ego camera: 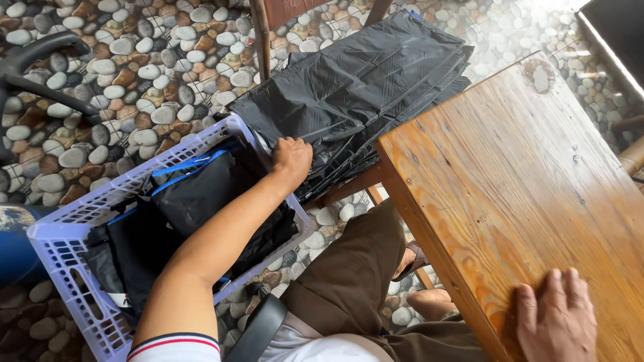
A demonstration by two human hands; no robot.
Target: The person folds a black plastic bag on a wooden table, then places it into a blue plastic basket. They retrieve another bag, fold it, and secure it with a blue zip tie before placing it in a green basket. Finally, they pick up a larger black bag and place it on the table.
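My left hand (pixel 291 157) reaches out over the far corner of a white plastic basket (pixel 62 249), with its fingers curled at the edge of a stack of black plastic bags (pixel 355 87). The stack lies flat on a wooden chair. Inside the basket lies dark clothing with blue trim (pixel 194 184). My right hand (pixel 555 315) rests flat, palm down, on the near edge of a wooden table (pixel 523 167). It holds nothing.
The floor is set with round pebbles (pixel 134 74). A black chair base (pixel 40 67) stands at the far left, and a blue object (pixel 13 248) sits beside the basket. My legs in brown trousers (pixel 355 275) are under the table's edge.
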